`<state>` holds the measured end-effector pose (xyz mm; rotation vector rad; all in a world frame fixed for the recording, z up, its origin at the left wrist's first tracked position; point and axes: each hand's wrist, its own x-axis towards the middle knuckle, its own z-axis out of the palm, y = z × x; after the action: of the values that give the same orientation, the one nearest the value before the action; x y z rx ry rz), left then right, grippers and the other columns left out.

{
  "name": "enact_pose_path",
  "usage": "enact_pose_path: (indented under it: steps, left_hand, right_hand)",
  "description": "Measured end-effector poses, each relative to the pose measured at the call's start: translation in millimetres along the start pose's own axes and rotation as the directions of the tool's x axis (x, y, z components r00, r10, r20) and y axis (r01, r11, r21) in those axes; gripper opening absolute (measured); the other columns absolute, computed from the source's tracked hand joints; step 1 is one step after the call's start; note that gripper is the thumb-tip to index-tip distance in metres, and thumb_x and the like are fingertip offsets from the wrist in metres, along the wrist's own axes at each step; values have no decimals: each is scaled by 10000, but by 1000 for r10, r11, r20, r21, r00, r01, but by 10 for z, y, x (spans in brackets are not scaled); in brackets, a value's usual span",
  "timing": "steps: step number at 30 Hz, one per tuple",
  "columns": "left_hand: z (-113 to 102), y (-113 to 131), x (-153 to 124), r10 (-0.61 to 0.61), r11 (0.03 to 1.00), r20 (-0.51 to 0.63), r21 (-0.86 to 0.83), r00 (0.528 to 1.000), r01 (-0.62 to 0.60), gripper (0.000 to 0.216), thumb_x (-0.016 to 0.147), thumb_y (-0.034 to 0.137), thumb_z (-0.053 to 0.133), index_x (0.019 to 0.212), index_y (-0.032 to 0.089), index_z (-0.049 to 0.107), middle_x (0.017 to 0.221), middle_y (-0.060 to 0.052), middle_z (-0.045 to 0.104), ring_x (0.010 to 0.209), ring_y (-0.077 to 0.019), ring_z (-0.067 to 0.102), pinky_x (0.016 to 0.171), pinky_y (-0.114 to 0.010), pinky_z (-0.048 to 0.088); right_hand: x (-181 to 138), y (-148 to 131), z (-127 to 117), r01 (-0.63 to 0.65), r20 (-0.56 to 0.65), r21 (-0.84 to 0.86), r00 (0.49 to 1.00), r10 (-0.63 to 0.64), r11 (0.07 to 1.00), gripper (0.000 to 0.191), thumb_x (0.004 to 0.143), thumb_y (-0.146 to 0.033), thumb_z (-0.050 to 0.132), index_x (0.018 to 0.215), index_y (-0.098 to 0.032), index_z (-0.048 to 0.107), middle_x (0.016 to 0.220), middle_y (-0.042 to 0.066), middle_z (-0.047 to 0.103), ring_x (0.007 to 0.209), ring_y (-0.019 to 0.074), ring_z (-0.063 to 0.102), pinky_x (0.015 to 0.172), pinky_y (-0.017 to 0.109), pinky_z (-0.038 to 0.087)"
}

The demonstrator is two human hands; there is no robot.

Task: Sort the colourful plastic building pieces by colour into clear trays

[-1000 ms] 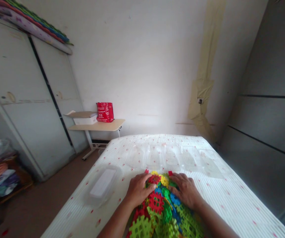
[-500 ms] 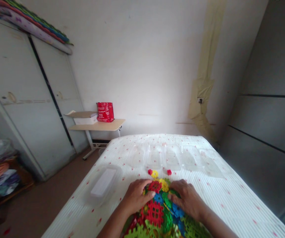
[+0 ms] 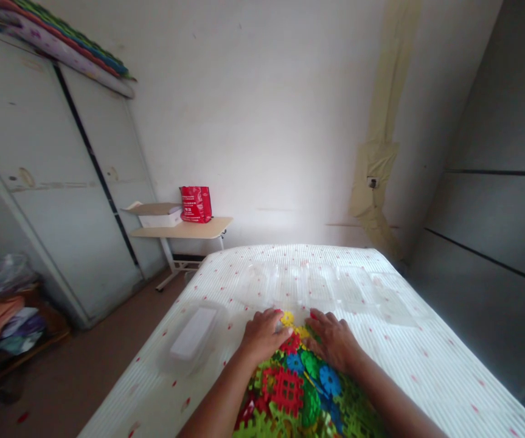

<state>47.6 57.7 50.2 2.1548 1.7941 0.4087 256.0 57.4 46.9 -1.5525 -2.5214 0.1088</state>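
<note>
Worktop (image 3: pixel 358 258) under white striped, red-flecked cloth (image 3: pixel 426 365); heap of coloured plastic pieces (image 3: pixel 288 389), row of clear trays (image 3: pixel 319 289), clear container (image 3: pixel 193 334) at left.

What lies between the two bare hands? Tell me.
Between the left hand and right hand, the head view shows yellow flower-shaped plastic pieces and a red notched plastic piece.

Both the left hand (image 3: pixel 264 336) and right hand (image 3: pixel 335 342) hide the pieces directly beneath them. Nearer the wearer than the hands, the pile of plastic pieces (image 3: pixel 286 390) runs off the bottom edge, as do the forearms (image 3: pixel 219 395). Beyond the hands, the clear trays (image 3: pixel 319 287) blur into the cloth (image 3: pixel 426 377); farther off past the left one, the print on the red bag (image 3: pixel 195 205) is too small to read.
</note>
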Motion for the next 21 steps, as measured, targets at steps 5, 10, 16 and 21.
enact_pose_path:
  steps: [5,10,16,21]
  left_hand:
    - [-25,45,38,24,1000,43,-12,999,-23,475,779,571,406,1180,362,552,1302,36,533,1163,-297,458,937,-471,365]
    - [-66,35,-5,81,997,70,-25,994,-80,408,791,564,400,1053,366,642,1189,50,619,1113,-262,498,920,-421,377]
    - [-178,-13,-137,174,982,149,-101,973,-160,420,802,533,425,1089,313,639,1122,-1,659,1062,-214,563,918,-333,396]
    - [-227,-3,-303,204,969,75,-158,976,-190,409,812,456,462,1152,278,604,1177,-17,632,1086,-193,557,958,-312,382]
  right_hand:
    - [-49,7,-33,97,10,92,995,-98,991,488,882,-561,271,1151,-276,562,1157,88,574,1026,255,496,795,397,397]
    - [-124,35,-48,134,13,194,990,-139,972,496,874,-576,286,1117,-258,579,1062,72,600,994,241,505,818,398,391]
    - [-297,30,-179,204,12,399,974,-228,894,466,880,-546,322,1073,-238,614,998,51,645,951,208,555,860,362,409]
    - [-410,145,-223,75,-74,635,997,-36,768,496,866,-547,339,1084,-199,616,1109,78,634,1027,220,570,893,352,441]
